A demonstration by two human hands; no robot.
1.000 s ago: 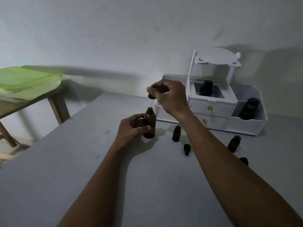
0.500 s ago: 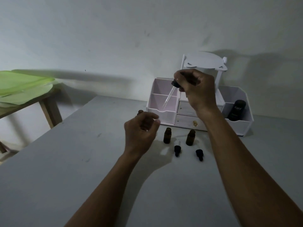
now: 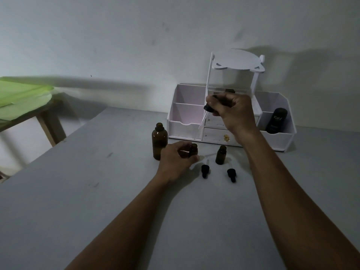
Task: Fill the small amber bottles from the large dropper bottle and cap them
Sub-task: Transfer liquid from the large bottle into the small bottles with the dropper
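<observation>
Right hand (image 3: 234,114) is raised, fingers clenched on the dropper (image 3: 208,108) by its black cap. Glass pipette hangs from the grip, tilted down and to the left, blurred, in front of the organizer (image 3: 187,126).

Left hand (image 3: 176,159) is low on the table (image 3: 97,191), fingers wrapped around a small bottle (image 3: 193,150). Only its neck and upper part show past the fingers. The bottle's mouth is open and sits below and left of the pipette tip, clear gap between them.

Just left of the left-hand grip: big bottle (image 3: 159,141), upright, uncapped, partly behind the knuckles.

Right of that grip: second small bottle (image 3: 221,154), upright, open, not touched.

Near side of the grip, toward the person: two loose caps (image 3: 205,170) (image 3: 231,174) lying on the table, each with a short stub sticking out, apart from both small bottles.

Behind the right hand: white organizer with two drawers and side bins. Black tube (image 3: 276,120) stands in its right bin.

Cannot tell whether there is liquid in the pipette or in the gripped small bottle; too dark.
</observation>
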